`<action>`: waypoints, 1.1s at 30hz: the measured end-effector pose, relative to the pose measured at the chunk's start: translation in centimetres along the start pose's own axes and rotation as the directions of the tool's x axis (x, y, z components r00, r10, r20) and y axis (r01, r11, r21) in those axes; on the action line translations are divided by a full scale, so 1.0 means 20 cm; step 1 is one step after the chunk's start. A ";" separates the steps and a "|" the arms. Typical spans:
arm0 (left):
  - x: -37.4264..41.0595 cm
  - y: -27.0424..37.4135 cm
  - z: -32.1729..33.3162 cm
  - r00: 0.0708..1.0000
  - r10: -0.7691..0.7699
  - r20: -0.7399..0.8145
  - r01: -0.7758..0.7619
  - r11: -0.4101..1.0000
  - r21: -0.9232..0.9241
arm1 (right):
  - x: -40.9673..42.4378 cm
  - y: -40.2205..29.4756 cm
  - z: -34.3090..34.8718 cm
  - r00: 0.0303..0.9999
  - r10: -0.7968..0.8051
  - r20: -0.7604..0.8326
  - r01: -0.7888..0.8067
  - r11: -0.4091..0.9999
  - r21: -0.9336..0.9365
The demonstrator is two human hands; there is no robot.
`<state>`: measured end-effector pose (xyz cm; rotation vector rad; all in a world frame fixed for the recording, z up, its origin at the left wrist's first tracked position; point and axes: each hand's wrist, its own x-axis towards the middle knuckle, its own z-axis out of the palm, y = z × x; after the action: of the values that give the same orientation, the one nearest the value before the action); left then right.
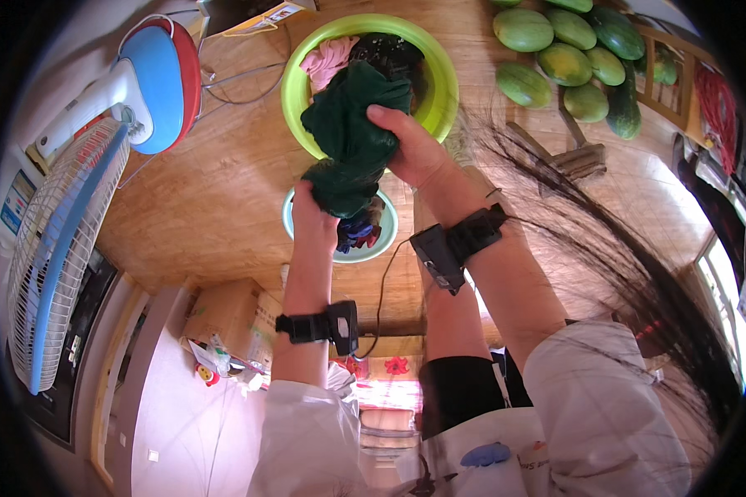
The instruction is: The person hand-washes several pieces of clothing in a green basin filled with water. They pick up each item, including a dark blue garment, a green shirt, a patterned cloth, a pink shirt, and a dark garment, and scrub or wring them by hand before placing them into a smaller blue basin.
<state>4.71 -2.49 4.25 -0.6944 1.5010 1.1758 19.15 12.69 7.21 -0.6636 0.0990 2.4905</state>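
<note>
A bunched dark green cloth (360, 136) hangs between my two hands. My left hand (316, 211) grips its lower end, over the small light-blue basin (388, 233). Higher up, my right hand (410, 146) clasps the cloth with the thumb on top. The upper part of the cloth covers the near side of the large lime-green basin (444, 93). Inside that basin lie a pink cloth (329, 59) and dark wet fabric (391, 53). Blue and dark red clothes (360, 233) sit in the small basin, partly hidden by the green cloth and my left hand.
An electric fan (68, 248) with a blue-rimmed cage stands at the left, its cable (248, 93) along the wood floor. Several watermelons (522, 30) lie at the upper right, near a small wooden stool (575, 161). A cardboard box (221, 317) is at the lower left. Dark hair hangs at the right.
</note>
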 end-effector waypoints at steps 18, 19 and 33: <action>0.23 0.44 0.46 0.916 -0.035 0.400 -0.292 0.625 0.724 | -0.08 0.03 0.06 0.721 -0.055 0.691 0.691 -0.006 -0.723; 0.19 0.43 0.48 0.909 0.001 0.416 -0.348 0.551 0.759 | -0.09 0.04 0.07 0.707 -0.011 0.707 0.706 -0.048 -0.706; 0.22 0.28 0.76 0.794 -0.001 0.607 -0.440 -0.691 0.574 | 0.14 0.46 -0.44 0.824 0.463 0.326 0.534 -0.827 -0.174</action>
<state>4.30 14.23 2.46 1.5262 1.7361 -0.4372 16.12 4.56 -2.43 -0.1802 -3.2052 0.5983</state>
